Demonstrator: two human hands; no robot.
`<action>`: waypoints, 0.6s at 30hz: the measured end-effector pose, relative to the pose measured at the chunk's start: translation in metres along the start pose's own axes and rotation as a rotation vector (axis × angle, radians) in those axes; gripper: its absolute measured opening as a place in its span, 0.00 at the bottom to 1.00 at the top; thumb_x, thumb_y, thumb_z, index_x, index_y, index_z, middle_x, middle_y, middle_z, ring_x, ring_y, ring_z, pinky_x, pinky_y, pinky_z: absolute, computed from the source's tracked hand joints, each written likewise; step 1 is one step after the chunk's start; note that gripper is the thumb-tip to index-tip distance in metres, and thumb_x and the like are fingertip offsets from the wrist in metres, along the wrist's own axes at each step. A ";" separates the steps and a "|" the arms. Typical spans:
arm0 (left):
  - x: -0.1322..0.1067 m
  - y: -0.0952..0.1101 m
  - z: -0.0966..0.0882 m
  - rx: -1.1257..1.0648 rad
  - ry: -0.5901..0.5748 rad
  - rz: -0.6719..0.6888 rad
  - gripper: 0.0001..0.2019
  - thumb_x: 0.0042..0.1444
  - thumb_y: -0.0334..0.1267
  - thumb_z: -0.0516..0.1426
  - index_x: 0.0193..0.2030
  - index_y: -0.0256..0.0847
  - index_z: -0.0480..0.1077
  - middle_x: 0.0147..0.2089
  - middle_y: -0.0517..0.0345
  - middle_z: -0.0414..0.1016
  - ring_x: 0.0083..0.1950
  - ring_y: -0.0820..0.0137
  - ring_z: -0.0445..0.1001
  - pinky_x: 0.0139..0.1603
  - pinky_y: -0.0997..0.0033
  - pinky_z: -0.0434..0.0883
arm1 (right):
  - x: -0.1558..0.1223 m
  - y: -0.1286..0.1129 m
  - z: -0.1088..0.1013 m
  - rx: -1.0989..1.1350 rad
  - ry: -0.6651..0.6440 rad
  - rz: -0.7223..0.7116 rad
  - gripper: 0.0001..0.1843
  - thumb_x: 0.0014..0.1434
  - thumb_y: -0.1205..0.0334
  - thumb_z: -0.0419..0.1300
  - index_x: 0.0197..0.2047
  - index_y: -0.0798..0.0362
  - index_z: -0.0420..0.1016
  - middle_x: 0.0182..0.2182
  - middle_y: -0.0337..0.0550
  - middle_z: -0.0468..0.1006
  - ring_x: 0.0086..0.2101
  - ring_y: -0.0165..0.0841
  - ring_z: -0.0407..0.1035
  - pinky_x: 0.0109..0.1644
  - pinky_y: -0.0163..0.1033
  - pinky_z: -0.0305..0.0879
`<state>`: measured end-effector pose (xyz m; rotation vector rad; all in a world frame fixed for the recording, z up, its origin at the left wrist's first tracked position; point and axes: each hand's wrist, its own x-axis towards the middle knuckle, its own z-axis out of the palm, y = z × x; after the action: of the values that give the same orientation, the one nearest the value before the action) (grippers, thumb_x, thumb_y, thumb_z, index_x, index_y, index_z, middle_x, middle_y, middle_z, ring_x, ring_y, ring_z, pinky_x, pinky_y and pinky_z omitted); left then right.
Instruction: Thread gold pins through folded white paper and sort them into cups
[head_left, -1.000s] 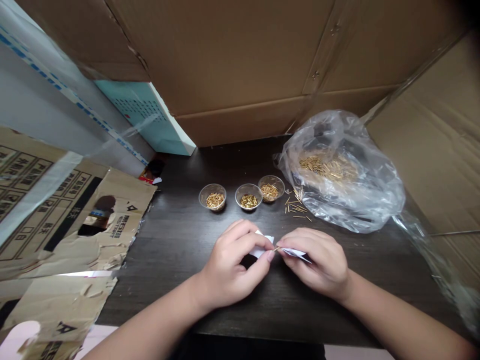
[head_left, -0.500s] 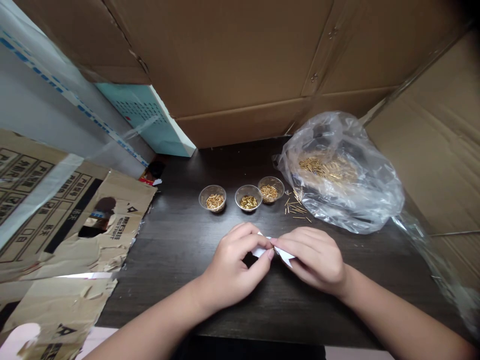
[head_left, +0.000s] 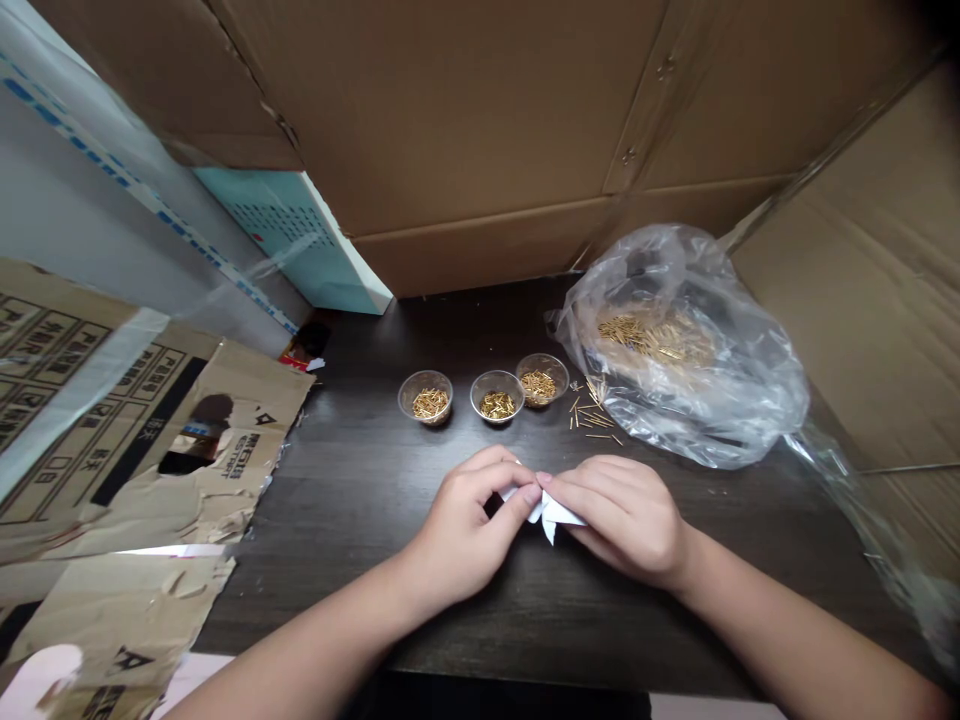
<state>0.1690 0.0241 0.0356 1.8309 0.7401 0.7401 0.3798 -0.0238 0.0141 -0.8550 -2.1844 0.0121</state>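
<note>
My left hand (head_left: 461, 525) and my right hand (head_left: 626, 515) meet fingertip to fingertip over the dark table (head_left: 360, 480). Both pinch a small piece of white paper (head_left: 553, 518) between them; part of it is hidden under the fingers. Whether a pin lies between the fingertips I cannot make out. Beyond the hands stand three small clear cups (head_left: 496, 394) holding gold pins. Several loose gold pins (head_left: 592, 418) lie to the right of the cups.
A clear plastic bag (head_left: 697, 360) with a heap of gold pins sits at the right rear. Cardboard walls (head_left: 480, 140) close in the back and right. Torn cardboard sheets (head_left: 135, 440) lie at the left, and a teal box (head_left: 300, 235) leans behind.
My right hand has moved left until its fingertips touch those of the left hand. The white paper has folded down between them, and the gold pin seen earlier is no longer visible.
</note>
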 end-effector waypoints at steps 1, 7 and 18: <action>0.000 -0.003 0.000 0.011 0.008 0.010 0.09 0.67 0.36 0.55 0.38 0.36 0.75 0.37 0.55 0.71 0.39 0.73 0.70 0.42 0.72 0.67 | -0.001 0.001 0.001 0.009 -0.003 0.010 0.16 0.66 0.69 0.59 0.56 0.64 0.72 0.41 0.53 0.80 0.37 0.38 0.75 0.37 0.44 0.71; 0.007 -0.015 -0.002 0.080 0.040 -0.027 0.12 0.68 0.40 0.55 0.36 0.36 0.72 0.37 0.55 0.72 0.40 0.71 0.69 0.43 0.71 0.65 | 0.002 0.008 0.007 0.159 0.137 0.252 0.12 0.64 0.75 0.59 0.48 0.56 0.76 0.40 0.45 0.82 0.37 0.32 0.78 0.42 0.39 0.76; 0.009 -0.011 -0.005 -0.147 -0.037 -0.153 0.15 0.62 0.47 0.61 0.34 0.35 0.73 0.35 0.56 0.73 0.39 0.71 0.70 0.43 0.71 0.64 | 0.004 0.002 0.008 0.271 0.120 0.249 0.09 0.63 0.76 0.59 0.45 0.55 0.74 0.35 0.41 0.81 0.34 0.29 0.76 0.38 0.34 0.74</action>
<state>0.1690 0.0372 0.0288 1.6319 0.7719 0.6417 0.3736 -0.0181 0.0106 -0.9384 -1.8994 0.3627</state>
